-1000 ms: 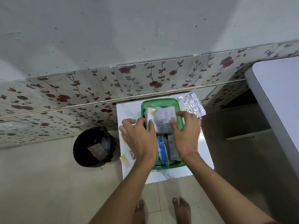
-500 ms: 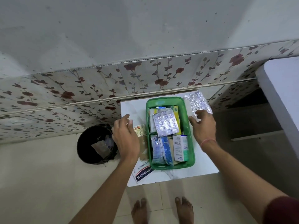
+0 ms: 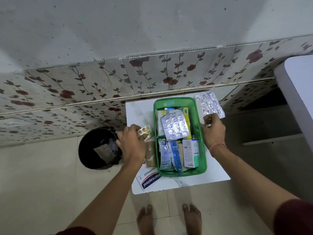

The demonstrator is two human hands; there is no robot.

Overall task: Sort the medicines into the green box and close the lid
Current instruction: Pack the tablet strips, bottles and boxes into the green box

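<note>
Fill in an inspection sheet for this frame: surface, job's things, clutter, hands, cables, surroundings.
Surface: small white table against a floral-tiled wall.
Job's things: green box open, packed with strips and cartons; no lid seen. Silver blister strips lie right of it; a small gold strip, a brown packet and a Hansaplast pack lie left.
Clutter: nothing seen.
Hands: left hand at the gold strip; right hand touching the silver strips' near edge.
Cables: nothing seen.
Surroundings: black bin on the floor left of the table; bare feet below.
</note>
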